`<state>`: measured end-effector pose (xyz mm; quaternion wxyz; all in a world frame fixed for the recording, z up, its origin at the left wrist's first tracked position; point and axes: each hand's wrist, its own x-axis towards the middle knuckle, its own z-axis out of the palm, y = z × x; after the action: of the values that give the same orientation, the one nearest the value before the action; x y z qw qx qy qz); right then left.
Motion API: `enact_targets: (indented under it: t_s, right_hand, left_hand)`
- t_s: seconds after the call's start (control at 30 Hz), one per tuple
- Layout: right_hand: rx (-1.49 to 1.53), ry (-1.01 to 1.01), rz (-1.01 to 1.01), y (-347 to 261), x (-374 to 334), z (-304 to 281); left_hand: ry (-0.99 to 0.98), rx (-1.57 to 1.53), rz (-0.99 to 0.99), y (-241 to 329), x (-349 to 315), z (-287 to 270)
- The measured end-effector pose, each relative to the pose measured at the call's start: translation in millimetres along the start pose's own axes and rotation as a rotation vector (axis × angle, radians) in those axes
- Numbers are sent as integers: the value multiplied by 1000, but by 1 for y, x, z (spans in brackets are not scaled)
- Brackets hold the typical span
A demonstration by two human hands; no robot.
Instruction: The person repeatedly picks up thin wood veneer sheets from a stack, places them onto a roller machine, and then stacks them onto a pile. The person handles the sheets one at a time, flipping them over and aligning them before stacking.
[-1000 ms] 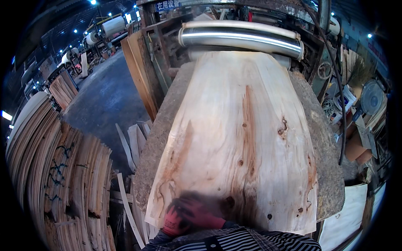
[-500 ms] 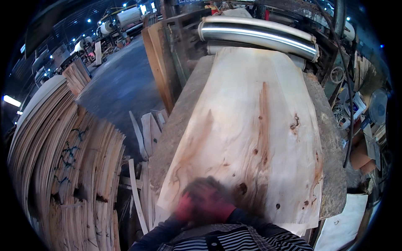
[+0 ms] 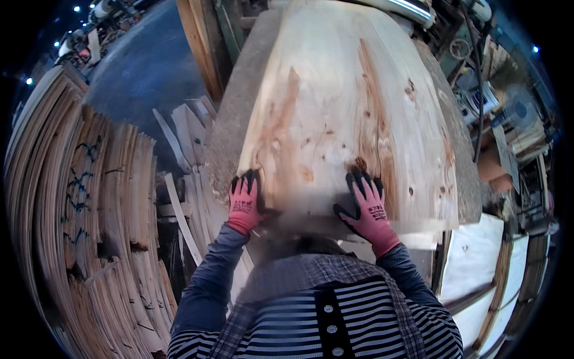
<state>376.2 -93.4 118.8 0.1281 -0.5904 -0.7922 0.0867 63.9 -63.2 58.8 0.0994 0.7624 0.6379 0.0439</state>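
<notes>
A large pale wood veneer sheet [image 3: 335, 102] with brown streaks and knots lies on the worn table in front of me. My left hand [image 3: 245, 202], in a pink and black glove, rests at the sheet's near left edge with its fingers forward and its thumb out to the side. Near the middle of the sheet's close edge, my right hand [image 3: 369, 208], gloved alike, lies with spread fingers below a dark knot. Both hands are open and touch the sheet. The near edge between them is blurred.
A tall stack of veneer [image 3: 107, 203] stands on the left, with loose strips [image 3: 182, 221] beside the table [image 3: 230, 128]. A shiny metal roller [image 3: 406, 9] spans the far end. White sheets [image 3: 472, 257] lie at the lower right. An upright plank [image 3: 200, 48] stands by the blue floor [image 3: 140, 66].
My hands, earlier close together and blurred near my body, have moved apart and forward onto the sheet. The view has tilted down, so the roller sits higher and more of my clothing shows.
</notes>
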Motion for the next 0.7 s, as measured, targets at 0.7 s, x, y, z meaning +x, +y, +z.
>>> enact_targets:
  t_s: [0.7]
  right_hand:
    - [-169,830,87,19,21,-186]
  left_hand:
    - [773,-1171,-32,-33,-20,-62]
